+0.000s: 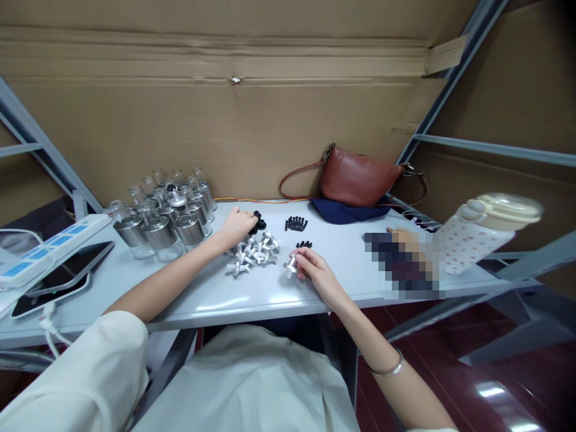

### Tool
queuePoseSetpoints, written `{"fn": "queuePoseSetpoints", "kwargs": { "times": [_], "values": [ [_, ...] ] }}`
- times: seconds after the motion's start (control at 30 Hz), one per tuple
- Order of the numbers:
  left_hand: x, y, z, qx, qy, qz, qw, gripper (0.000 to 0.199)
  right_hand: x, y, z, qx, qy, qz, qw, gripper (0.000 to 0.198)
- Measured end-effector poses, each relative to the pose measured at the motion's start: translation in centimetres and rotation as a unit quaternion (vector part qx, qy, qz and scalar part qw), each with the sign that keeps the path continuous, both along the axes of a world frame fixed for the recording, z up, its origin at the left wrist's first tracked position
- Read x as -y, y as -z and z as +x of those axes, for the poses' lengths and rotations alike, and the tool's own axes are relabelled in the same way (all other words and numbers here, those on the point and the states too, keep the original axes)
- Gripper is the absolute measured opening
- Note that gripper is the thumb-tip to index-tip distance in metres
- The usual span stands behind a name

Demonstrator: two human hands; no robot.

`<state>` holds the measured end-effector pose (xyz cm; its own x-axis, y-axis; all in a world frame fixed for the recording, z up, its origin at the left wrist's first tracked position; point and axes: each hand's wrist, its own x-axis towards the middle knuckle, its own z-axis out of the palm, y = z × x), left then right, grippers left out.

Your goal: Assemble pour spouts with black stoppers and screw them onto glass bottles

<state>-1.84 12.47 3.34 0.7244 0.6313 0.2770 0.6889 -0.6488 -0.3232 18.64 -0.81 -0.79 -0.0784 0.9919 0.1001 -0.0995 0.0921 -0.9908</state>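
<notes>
Apparently a workshop: clear steel-banded glass bottles (158, 234) toward the back-left corner of the white surface (180, 294), silvery metal fittings (246, 255) heaped in from its front edge.

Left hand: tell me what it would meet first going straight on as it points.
Likely the black round pieces, just ahead of the left hand; whether they touch is unclear.
</notes>
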Motion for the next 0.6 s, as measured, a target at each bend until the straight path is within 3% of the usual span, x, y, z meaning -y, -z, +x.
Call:
{"fn": "queuePoseSetpoints", "kwargs": {
  "times": [0.33, 0.6],
  "values": [
    [-0.2, 0.0, 0.0, 0.002, 0.005, 0.009, 1.000, 0.017, 0.1, -0.1, 0.0, 0.015, 0.001, -0.002, 1.000, 0.033],
    [1.3, -2.2, -0.2, 0.076, 0.047, 0.039, 0.995, 0.018, 0.0, 0.0, -0.1, 0.009, 0.001, 0.001, 1.000, 0.034]
  ]
}}
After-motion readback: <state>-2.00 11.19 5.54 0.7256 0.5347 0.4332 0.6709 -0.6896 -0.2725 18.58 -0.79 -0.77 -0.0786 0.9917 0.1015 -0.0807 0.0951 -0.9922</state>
